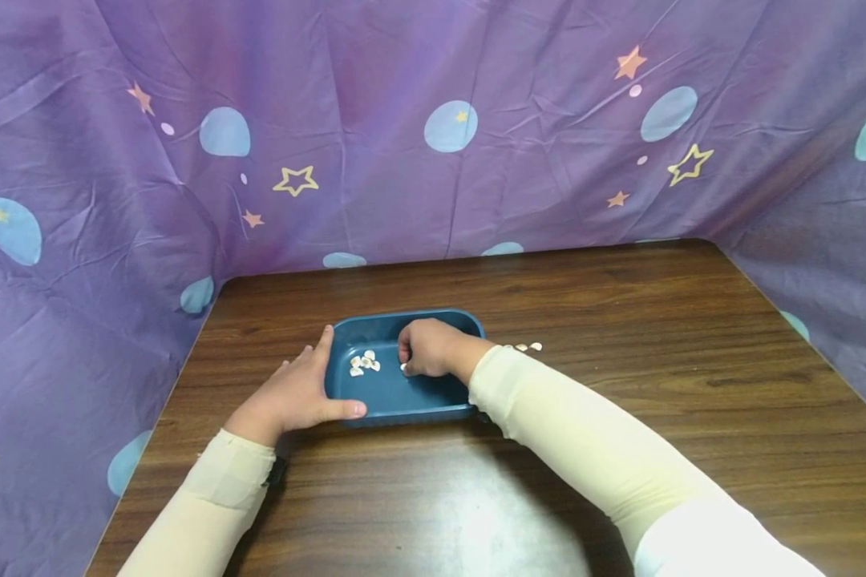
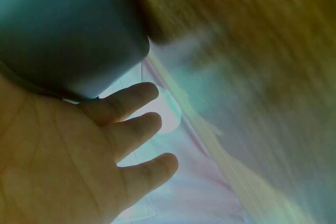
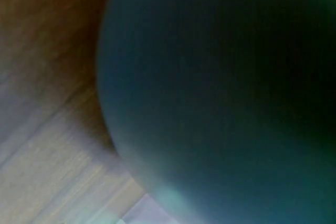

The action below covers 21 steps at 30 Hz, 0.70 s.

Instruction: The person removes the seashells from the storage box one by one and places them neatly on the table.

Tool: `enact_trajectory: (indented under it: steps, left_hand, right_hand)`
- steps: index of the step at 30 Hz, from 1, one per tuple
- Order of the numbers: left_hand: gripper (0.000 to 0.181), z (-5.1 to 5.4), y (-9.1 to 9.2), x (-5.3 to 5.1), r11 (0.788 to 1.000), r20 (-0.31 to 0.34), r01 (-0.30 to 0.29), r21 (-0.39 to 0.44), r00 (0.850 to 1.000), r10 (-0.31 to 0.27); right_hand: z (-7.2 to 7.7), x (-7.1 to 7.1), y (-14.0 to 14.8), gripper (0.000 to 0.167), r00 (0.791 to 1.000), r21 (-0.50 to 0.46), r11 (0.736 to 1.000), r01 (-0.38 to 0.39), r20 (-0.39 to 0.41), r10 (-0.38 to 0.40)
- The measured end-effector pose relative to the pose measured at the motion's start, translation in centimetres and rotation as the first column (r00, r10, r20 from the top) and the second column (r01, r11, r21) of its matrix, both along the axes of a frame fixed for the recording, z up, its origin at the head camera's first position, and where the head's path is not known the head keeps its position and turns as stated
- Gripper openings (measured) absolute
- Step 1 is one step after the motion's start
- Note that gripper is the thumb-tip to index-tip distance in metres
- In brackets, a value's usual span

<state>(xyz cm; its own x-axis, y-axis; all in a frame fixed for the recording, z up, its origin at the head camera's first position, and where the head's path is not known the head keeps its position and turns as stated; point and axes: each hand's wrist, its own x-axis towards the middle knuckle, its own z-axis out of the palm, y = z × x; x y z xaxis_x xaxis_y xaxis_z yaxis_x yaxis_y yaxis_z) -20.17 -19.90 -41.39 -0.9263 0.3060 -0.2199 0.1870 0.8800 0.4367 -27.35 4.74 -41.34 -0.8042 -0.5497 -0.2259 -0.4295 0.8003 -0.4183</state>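
A blue rectangular tray (image 1: 397,413) sits on the wooden table. Toward its left end lies a loose cluster of several small, whitish, shell-like pieces (image 1: 365,363). My left hand (image 1: 299,394) rests against the tray's left end, fingers spread and thumb along the near rim. In the left wrist view, the palm and three extended fingers show beside the dark tray wall (image 2: 73,30). Inside the tray, my right hand (image 1: 431,348) pinches one small white piece (image 1: 404,367) near the bottom. The right wrist view shows only the tray's blurred side (image 3: 173,93); the hand is hidden there.
A short row of white pieces (image 1: 536,347) lies on the table (image 1: 621,304) to the right of the tray, partly behind my right forearm. A purple curtain (image 1: 390,184) with stars and blue spots hangs along the table's back and sides.
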Motion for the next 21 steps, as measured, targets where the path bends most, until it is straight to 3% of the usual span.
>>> enact_trajectory:
  steps: [5, 11, 16, 21]
  left_hand:
    - [0.145, 0.1, 0.0, 0.0, 1.000, 0.004, -0.008, 0.000, 1.000, 0.008]
    - [0.145, 0.0, 0.0, -0.1, 1.000, -0.009, -0.001, -0.010, 1.000, 0.001]
    - [0.144, 0.0, 0.0, -0.1, 1.000, -0.016, 0.006, -0.018, 1.000, -0.006]
    - [0.145, 0.0, 0.0, -0.2, 1.000, -0.026, 0.005, -0.022, 1.000, -0.006]
  right_hand:
    - [0.3, 0.0, 0.0, 0.019, 1.000, -0.019, 1.000, -0.007, 0.016, 0.007]
    - [0.9, 0.0, 0.5, 0.009, 0.999, -0.170, 0.985, -0.027, 0.034, 0.033]
    - [2.7, 0.4, 1.6, 0.005, 0.993, -0.351, 0.936, -0.022, 0.103, 0.062]
    - [4.4, 0.6, 3.9, 0.006, 0.989, -0.483, 0.875, -0.027, 0.112, 0.092]
